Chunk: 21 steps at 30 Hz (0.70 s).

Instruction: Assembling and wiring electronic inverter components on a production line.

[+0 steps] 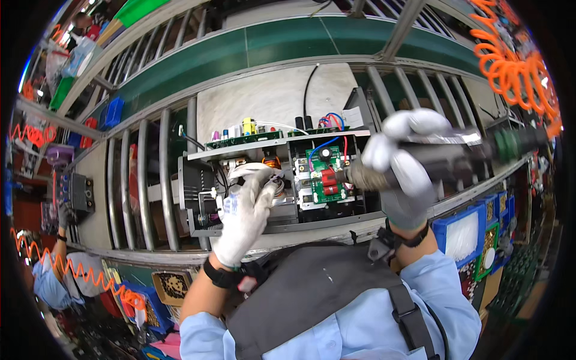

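Observation:
An open metal chassis point(282, 226) lies in front of me with a green circuit board point(324, 157) in its right part. A second board point(252, 139), crowded with small components, runs along its far side. My left hand point(246, 207), in a white glove, reaches into the chassis left of the green board. Its fingers are bent together beside a copper-wound coil point(272, 162); what they grip is hidden. In my gloved right hand point(408, 159) is a dark power screwdriver point(444, 162), held nearly level and blurred. Its narrow end points left, over the green board's right edge.
Metal rollers point(141, 186) flank the pale board point(270, 90) under the chassis. Blue parts bins point(459, 234) stand at the near right, and a box of small parts point(172, 284) at the near left. An orange coiled hose point(510, 66) hangs at the far right. Another person's hand point(63, 216) touches a grey unit point(75, 193) at the left.

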{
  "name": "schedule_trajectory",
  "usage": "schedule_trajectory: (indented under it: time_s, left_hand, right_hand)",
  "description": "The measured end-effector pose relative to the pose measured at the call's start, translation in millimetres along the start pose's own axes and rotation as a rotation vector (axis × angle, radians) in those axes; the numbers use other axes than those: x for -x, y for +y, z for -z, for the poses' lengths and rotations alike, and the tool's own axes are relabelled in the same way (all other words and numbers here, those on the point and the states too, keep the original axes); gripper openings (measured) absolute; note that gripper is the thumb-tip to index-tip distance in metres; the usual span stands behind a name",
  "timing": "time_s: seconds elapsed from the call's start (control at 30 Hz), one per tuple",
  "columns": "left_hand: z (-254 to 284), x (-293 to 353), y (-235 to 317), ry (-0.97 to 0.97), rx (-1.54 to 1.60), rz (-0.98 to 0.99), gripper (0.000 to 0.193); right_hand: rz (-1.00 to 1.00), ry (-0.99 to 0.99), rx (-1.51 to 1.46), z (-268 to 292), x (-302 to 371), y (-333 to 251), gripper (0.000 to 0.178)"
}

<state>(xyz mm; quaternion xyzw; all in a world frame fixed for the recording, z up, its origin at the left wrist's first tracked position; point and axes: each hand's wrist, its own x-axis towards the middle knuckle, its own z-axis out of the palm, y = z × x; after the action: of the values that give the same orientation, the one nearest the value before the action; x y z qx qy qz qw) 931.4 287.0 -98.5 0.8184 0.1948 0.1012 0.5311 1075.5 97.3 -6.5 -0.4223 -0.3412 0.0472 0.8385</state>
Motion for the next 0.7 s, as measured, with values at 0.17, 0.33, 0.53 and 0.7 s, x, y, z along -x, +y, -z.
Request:
schedule_trajectory:
  time_s: [0.17,0.33,0.53,0.7]
  left_hand:
    - [6,-46,-19,-0.226,-0.788,-0.453,0.028]
    - [8,-56,-24,-0.314,-0.741,-0.449,0.026]
    - [12,-61,-26,-0.393,-0.815,-0.403,0.029]
    - [12,-61,-18,-0.401,-0.856,-0.406,0.026]
  right_hand:
    - [-0.19,0.196,0.057,7,-8,41,0.036]
    - [-0.068,0.162,0.082,0,-5,71,0.035]
    - [-0.106,0.013,0.114,-3,-6,70,0.039]
    - [-0.2,-0.163,0.012,-21,-12,79,0.037]
